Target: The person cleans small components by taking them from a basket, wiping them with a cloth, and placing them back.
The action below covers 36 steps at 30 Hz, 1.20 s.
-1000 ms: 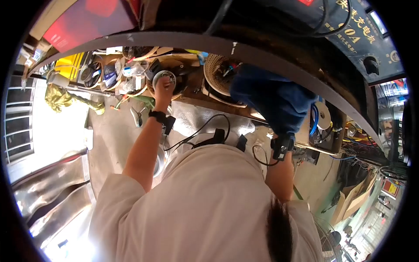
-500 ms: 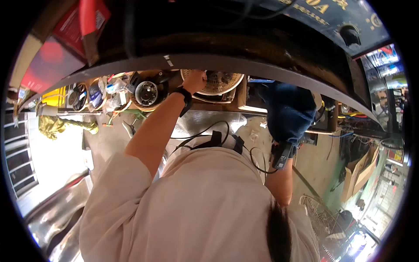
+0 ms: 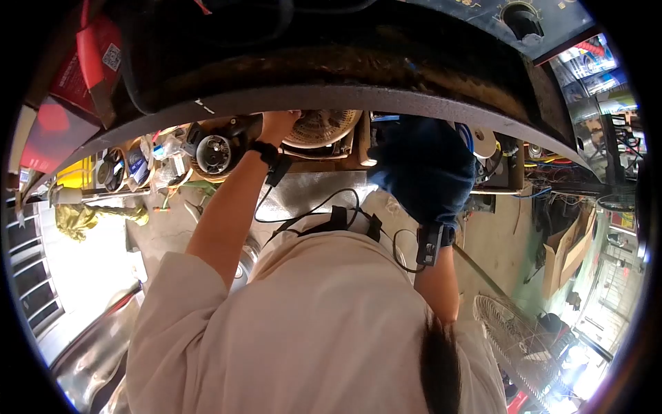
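My left hand [image 3: 277, 124], bare with a black strap at the wrist, reaches under the front edge of the bench. It is at the left rim of a round, pale openwork basket [image 3: 323, 130]; the bench edge hides most of its fingers. A thick dark blue glove [image 3: 420, 169] covers my right hand, which is near the shelf to the right of the basket. The glove and the bench edge hide how its fingers lie. Left of my left hand stands a round container with a grey wheel-like part [image 3: 214, 154] in it.
The dark bench edge [image 3: 345, 96] crosses above both hands. Baskets of small parts and bagged items [image 3: 169, 162] fill the shelf's left side. A white roll [image 3: 484, 143] and cables are at right. A fan guard [image 3: 510, 324] and a cardboard box [image 3: 569, 252] stand lower right.
The view has shifted, so the bench and shelf sit further left. My left hand has moved from over the basket to its left rim. The glove's outline has widened to the left.
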### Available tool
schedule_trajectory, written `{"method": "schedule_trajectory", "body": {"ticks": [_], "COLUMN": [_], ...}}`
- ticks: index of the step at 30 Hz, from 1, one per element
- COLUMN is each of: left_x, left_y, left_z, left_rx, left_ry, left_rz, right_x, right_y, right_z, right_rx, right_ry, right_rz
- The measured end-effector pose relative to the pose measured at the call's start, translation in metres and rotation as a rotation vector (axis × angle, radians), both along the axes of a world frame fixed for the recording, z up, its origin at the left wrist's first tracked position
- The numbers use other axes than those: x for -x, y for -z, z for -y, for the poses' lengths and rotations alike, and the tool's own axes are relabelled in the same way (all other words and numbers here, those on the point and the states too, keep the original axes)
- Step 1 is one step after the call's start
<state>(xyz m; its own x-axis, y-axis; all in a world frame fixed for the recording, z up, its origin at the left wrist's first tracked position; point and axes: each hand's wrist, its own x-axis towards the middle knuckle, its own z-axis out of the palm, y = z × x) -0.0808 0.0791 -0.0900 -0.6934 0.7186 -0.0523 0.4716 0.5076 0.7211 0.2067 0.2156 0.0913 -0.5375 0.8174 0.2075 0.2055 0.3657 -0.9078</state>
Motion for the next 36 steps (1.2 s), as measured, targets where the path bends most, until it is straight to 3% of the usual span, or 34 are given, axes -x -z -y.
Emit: {"method": "schedule_trajectory", "body": {"ticks": [2, 5, 7, 12, 14, 16, 18, 21, 23, 25, 28, 30, 32, 34, 36], "left_x": [-0.007, -0.029, -0.037, -0.057, -0.057, -0.061, -0.068, -0.092, -0.122, -0.148, -0.168, -0.174, -0.178, -0.171, -0.159], "left_y": [-0.02, -0.048, -0.056, -0.067, -0.061, -0.07, -0.082, -0.1, -0.114, -0.115, -0.114, -0.112, -0.111, -0.106, -0.105], "left_z": [0.008, 0.012, 0.01, -0.002, -0.003, -0.01, -0.02, -0.041, -0.054, -0.066, -0.075, -0.08, -0.082, -0.086, -0.09], "left_rx": [-0.142, -0.443, -0.469, -0.554, -0.556, -0.57, -0.637, -0.338, -0.302, -0.244, -0.206, -0.196, -0.178, -0.186, -0.144], "left_ry": [-0.081, -0.316, -0.323, -0.33, -0.32, -0.278, -0.234, -0.041, 0.228, 0.327, 0.36, 0.399, 0.447, 0.416, 0.341], "left_rz": [0.224, 0.656, 0.689, 0.657, 0.609, 0.592, 0.666, 0.537, 0.587, 0.502, 0.634, 0.655, 0.531, 0.557, 0.701], "right_x": [0.007, 0.014, 0.017, 0.008, 0.013, 0.014, 0.014, 0.019, 0.018, 0.011, -0.014, -0.009, -0.015, -0.023, -0.018], "right_y": [0.0, 0.005, 0.01, 0.07, 0.024, 0.031, 0.016, 0.02, 0.046, 0.079, 0.09, 0.11, 0.12, 0.105, 0.095], "right_z": [0.001, -0.008, -0.011, -0.014, -0.003, -0.008, -0.011, -0.014, -0.022, -0.03, -0.035, -0.047, -0.057, -0.064, -0.071], "right_rx": [-0.147, -0.599, -0.626, -0.023, -0.033, -0.069, -0.206, -0.463, -0.476, -0.311, -0.268, 0.082, 0.071, -0.305, -0.359], "right_ry": [-0.092, -0.239, -0.292, -0.155, -0.134, 0.004, -0.058, -0.264, -0.294, -0.183, -0.125, -0.277, -0.342, -0.319, -0.352], "right_rz": [0.102, 0.363, 0.385, 0.099, -0.005, -0.074, 0.013, 0.334, 0.377, 0.186, 0.411, 0.137, 0.092, 0.279, 0.404]}}
